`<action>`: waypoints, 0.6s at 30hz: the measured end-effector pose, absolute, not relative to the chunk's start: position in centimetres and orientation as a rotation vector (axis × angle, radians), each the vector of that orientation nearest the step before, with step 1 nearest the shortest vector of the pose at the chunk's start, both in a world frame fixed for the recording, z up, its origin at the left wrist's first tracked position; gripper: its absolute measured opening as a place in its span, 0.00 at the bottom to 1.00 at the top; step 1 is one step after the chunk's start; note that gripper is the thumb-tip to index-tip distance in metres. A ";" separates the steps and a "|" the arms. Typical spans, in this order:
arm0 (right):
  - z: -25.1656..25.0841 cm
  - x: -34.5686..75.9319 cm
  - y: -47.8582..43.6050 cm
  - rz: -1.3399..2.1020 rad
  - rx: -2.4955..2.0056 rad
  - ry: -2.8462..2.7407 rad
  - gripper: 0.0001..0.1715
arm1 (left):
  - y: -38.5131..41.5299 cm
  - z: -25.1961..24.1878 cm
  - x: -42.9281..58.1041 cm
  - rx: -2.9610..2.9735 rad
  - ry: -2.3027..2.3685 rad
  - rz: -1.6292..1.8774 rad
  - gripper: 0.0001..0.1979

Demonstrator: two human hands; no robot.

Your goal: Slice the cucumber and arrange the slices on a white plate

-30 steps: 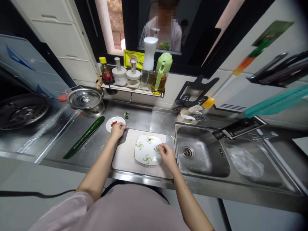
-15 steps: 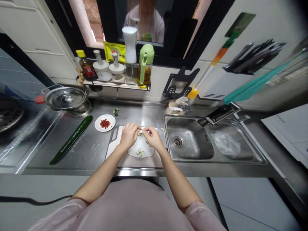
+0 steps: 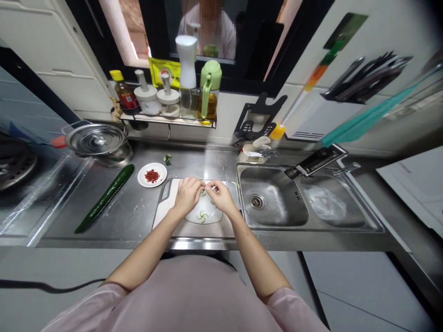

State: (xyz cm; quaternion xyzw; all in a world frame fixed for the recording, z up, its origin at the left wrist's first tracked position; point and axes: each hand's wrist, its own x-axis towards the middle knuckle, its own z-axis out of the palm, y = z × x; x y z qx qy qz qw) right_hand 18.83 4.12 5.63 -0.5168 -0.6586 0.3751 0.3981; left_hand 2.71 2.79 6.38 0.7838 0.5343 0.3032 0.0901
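A white plate (image 3: 204, 216) with green cucumber-slice pinwheels lies on a white cutting board (image 3: 165, 213) on the steel counter. My left hand (image 3: 187, 196) and my right hand (image 3: 219, 197) meet over the plate's far edge. Both have fingers pinched together on a small pale-green cucumber piece (image 3: 204, 190) between them. Left of the board sits a small white dish of red chili bits (image 3: 152, 175).
A whole cucumber (image 3: 104, 198) lies at the left, a lidded steel pot (image 3: 98, 144) behind it. The sink (image 3: 277, 203) and its faucet (image 3: 316, 160) are at the right. A condiment rack (image 3: 166, 103) stands at the back wall. A person shows in the window.
My left hand has left the chili dish and joined my right hand over the plate's far edge. In the last half second both hands have hardly moved.
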 end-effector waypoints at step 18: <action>6.3 20.0 3.5 0.853 -1.282 -1.785 0.09 | 3.1 6.0 2.7 1.911 1.458 0.911 0.09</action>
